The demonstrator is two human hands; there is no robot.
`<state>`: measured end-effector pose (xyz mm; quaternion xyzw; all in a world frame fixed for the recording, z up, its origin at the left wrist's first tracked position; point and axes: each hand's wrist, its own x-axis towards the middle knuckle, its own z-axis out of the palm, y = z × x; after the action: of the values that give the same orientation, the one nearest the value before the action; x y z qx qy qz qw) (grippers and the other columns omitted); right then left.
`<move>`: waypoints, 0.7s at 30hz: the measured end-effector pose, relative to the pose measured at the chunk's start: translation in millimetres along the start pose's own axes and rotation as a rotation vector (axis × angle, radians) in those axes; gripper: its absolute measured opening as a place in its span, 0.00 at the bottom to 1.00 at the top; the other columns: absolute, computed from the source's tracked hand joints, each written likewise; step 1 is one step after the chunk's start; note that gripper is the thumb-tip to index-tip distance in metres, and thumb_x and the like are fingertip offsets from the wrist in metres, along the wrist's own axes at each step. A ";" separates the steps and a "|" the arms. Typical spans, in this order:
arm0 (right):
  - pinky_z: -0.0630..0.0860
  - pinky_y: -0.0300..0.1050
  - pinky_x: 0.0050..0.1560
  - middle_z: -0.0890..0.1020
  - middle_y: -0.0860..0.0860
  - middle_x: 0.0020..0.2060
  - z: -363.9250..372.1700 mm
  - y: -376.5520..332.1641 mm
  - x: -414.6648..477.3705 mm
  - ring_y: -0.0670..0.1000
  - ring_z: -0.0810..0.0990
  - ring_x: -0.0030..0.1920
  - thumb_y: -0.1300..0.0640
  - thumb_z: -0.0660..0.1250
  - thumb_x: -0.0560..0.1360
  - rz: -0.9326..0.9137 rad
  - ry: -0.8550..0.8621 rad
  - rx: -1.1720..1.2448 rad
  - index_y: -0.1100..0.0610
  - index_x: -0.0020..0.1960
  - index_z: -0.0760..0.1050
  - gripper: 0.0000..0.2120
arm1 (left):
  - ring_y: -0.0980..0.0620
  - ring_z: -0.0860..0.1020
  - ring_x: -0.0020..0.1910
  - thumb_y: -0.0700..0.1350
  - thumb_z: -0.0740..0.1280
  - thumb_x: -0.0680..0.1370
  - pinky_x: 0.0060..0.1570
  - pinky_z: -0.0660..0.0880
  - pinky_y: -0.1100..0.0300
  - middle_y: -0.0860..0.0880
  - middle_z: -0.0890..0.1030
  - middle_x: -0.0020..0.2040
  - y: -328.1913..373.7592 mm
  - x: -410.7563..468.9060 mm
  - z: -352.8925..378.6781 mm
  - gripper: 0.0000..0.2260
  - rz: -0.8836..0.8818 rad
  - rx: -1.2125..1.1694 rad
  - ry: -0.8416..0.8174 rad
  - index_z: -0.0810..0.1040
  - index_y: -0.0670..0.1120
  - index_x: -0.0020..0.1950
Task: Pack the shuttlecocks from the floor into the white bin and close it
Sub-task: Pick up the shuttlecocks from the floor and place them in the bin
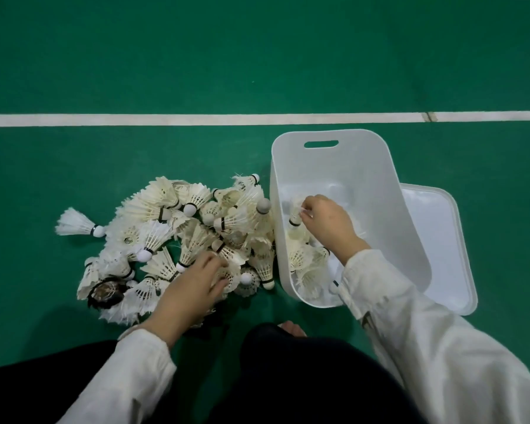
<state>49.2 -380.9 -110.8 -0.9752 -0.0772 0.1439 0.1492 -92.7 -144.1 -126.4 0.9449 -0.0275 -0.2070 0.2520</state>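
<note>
— What's in the white bin (pixel 349 166)?

— A small heap of binned shuttlecocks (pixel 303 264) against its near left wall; the rest of the bottom shows bare, glossy plastic. The bin stands open on the green floor (pixel 166 56), with rounded corners and a slot handle in the far wall. Its lid (pixel 441 240) lies flat beside it on the right, partly covered by the bin and a white sleeve (pixel 426 332).

— And the hands?

— The right hand (pixel 328 223) is inside the bin, fingertips pinching a banded shuttlecock (pixel 295 220); which end is up I cannot tell. The left hand (pixel 193 289) is at the near edge of the floor pile (pixel 172 240), fingers curled round a near shuttlecock (pixel 230 275), though they are blurred.

— The pile itself?

— Just left of the bin, touching its wall: frayed white and cream feathers, round white corks, black bands. One dark shuttlecock (pixel 106 292) lies at the near left. A white court line (pixel 196 119) runs beyond.
</note>
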 end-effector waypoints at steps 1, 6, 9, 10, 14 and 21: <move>0.70 0.45 0.42 0.78 0.56 0.51 2.7 -0.5 0.7 0.58 0.77 0.48 0.58 0.59 0.76 0.000 -0.033 -0.011 0.60 0.53 0.75 0.10 | 0.52 0.74 0.42 0.51 0.60 0.79 0.42 0.71 0.58 0.51 0.66 0.64 -2.4 -0.8 7.6 0.16 -0.004 0.015 -0.038 0.68 0.48 0.64; 0.70 0.44 0.47 0.78 0.52 0.54 -20.0 -20.8 -23.1 0.53 0.78 0.48 0.57 0.61 0.76 -0.059 0.029 0.077 0.55 0.59 0.73 0.12 | 0.47 0.75 0.55 0.47 0.64 0.77 0.46 0.71 0.55 0.49 0.63 0.67 -12.8 -2.8 28.3 0.19 -0.015 0.145 -0.189 0.65 0.46 0.66; 0.72 0.38 0.42 0.78 0.45 0.48 -43.4 -56.3 -61.8 0.47 0.77 0.40 0.57 0.62 0.76 -0.183 0.127 0.300 0.53 0.56 0.75 0.09 | 0.46 0.74 0.55 0.44 0.65 0.76 0.50 0.72 0.53 0.47 0.64 0.66 -22.2 0.4 31.1 0.20 -0.049 0.138 -0.217 0.66 0.46 0.67; 0.71 0.35 0.40 0.77 0.44 0.46 -46.3 -69.0 -74.7 0.46 0.76 0.39 0.57 0.62 0.76 -0.241 0.110 0.356 0.53 0.55 0.75 0.08 | 0.45 0.74 0.55 0.42 0.64 0.76 0.52 0.71 0.53 0.46 0.64 0.65 -25.4 1.4 31.5 0.19 -0.054 0.127 -0.213 0.66 0.45 0.66; 0.71 0.40 0.46 0.77 0.49 0.49 -11.8 -101.1 -98.8 0.46 0.74 0.45 0.58 0.61 0.77 -0.470 -0.181 0.295 0.56 0.56 0.75 0.09 | 0.45 0.75 0.51 0.43 0.65 0.75 0.47 0.70 0.54 0.45 0.69 0.59 -31.1 2.6 31.3 0.15 -0.022 0.149 -0.139 0.72 0.45 0.62; 0.75 0.54 0.47 0.75 0.55 0.52 87.7 -88.7 -89.5 0.59 0.77 0.51 0.59 0.59 0.76 -0.464 -0.330 0.042 0.59 0.57 0.72 0.11 | 0.44 0.75 0.47 0.46 0.61 0.78 0.42 0.68 0.54 0.45 0.75 0.48 -26.2 -11.7 5.9 0.08 -0.107 -0.052 0.091 0.74 0.42 0.49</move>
<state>-71.8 -290.9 -140.1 -0.8916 -0.3184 0.2643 0.1837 -107.1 -122.2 -139.4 0.9467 0.0399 -0.1775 0.2658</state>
